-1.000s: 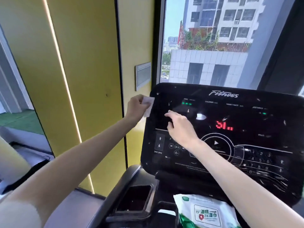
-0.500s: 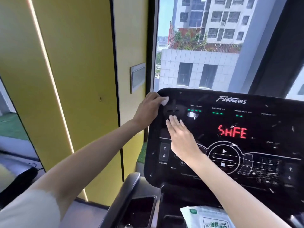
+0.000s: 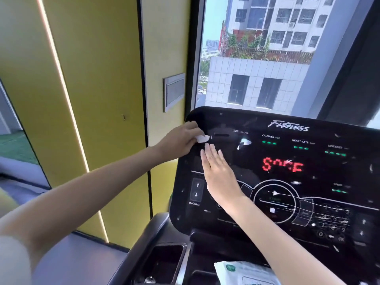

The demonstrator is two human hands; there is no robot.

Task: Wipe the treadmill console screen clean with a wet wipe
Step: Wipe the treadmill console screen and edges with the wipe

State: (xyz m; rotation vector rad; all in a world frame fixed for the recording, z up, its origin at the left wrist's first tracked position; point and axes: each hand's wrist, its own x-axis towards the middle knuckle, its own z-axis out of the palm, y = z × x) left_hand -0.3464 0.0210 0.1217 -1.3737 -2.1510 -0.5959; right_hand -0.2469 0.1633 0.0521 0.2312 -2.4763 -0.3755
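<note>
- Pack (image 3: 242, 272): white and green, bottom edge of frame, below the console (image 3: 320, 204).
- Cup holder (image 3: 164, 262): dark recess, lower centre, left of the pack.
- Right hand (image 3: 218, 171): flat, fingers straight and together, lying on the console's left part just below the wipe (image 3: 202, 138).
- Left hand (image 3: 181, 140): fingers curled, pinching the wipe.
- Wipe: small white wad against the console's upper left corner.
- Console: glossy black, smeared, with red letters and green bars lit.
- Room: yellow wall (image 3: 98, 79) with a light strip (image 3: 61, 79) and a grey plate (image 3: 173, 91) on the left; window (image 3: 267, 48) at upper right.

Bright daylight from the window (image 3: 267, 54), glare on the console (image 3: 308, 202), blurred edges
</note>
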